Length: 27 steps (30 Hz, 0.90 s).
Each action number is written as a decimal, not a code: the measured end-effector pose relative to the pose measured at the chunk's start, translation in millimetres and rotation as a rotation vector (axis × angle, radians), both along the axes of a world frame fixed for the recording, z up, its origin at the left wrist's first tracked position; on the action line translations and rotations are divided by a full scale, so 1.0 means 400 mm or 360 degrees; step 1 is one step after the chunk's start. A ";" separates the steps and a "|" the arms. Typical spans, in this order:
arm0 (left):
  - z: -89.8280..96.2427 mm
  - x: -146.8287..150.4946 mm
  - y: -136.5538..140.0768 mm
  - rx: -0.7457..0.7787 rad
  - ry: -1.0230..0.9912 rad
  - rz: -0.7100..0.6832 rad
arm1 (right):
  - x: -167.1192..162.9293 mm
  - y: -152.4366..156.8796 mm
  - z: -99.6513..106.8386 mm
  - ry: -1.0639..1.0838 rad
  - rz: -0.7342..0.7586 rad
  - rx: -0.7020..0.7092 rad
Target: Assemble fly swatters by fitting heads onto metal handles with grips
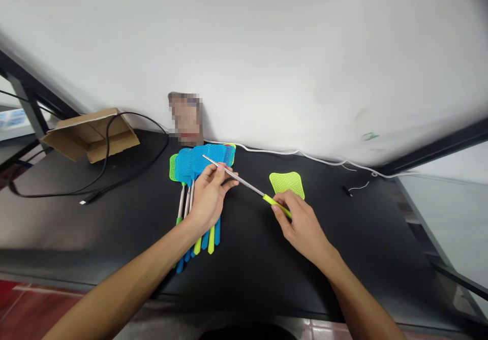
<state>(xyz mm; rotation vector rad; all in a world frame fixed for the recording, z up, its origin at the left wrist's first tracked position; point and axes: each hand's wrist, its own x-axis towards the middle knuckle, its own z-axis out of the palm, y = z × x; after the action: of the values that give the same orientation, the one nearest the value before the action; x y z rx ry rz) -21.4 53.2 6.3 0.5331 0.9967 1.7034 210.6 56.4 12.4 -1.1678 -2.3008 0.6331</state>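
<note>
My right hand (303,223) is closed round the yellow-green grip of a fly swatter handle (247,185) with a bare metal rod. Near the rod's tip, my left hand (210,195) pinches it between thumb and fingers. The rod slants up to the left, and no paddle is on its end. A loose yellow-green swatter head (287,182) lies on the table just behind my right hand. Beneath and behind my left hand is a pile of fly swatters (185,164) with blue and green heads, metal rods and coloured grips, partly hidden by that hand and forearm.
An open cardboard box (97,134) sits at the back left of the black table (244,274). A black cable (104,152) loops in front of it. By the white wall stand a blurred-out upright object (186,119) and a white cord (297,152). A small black connector (347,191) lies right.
</note>
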 end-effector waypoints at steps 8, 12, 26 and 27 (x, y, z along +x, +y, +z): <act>-0.010 -0.001 -0.002 0.0030 -0.0054 -0.0065 | -0.001 -0.003 0.000 0.0045 -0.0048 -0.0017; -0.017 0.002 -0.004 0.0061 0.0005 -0.0098 | -0.003 -0.003 -0.002 0.0106 -0.0059 0.0065; -0.002 0.031 -0.031 0.0012 0.0077 -0.0375 | -0.039 -0.038 -0.029 0.0321 -0.0129 0.0062; -0.001 0.031 -0.032 0.0011 0.0094 -0.0380 | -0.040 -0.039 -0.031 0.0341 -0.0139 0.0079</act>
<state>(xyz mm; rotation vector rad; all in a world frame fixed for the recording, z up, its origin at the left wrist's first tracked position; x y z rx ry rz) -8.8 40.5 5.7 0.6824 0.9295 1.4864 194.7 40.8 0.1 -1.1133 -2.0636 0.6323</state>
